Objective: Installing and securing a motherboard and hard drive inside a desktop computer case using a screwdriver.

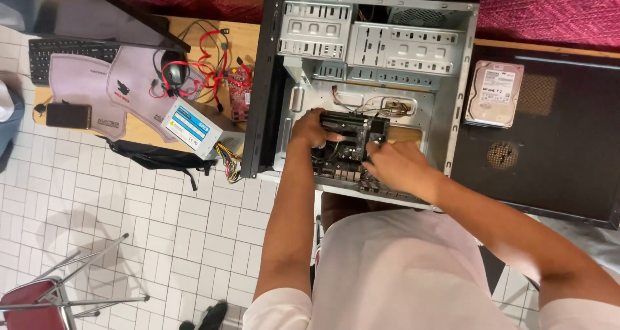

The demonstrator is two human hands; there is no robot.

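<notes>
An open grey computer case (445,78) lies on its side on the table. Inside it sits a dark motherboard (349,143). My left hand (310,128) grips the board's left edge. On the board's lower right edge rests my right hand (397,165), fingers curled over it. A bundle of thin case wires (381,105) lies just behind the board. Drive bays (374,36) fill the far part of the case.
A hard drive (494,94) lies on the black side panel (555,168) at right. Left of the case are a power supply (192,128) with cables, red cables (210,55), a headset (173,72), a phone (68,115), a keyboard (64,49). A red chair (39,301) stands on the tiled floor.
</notes>
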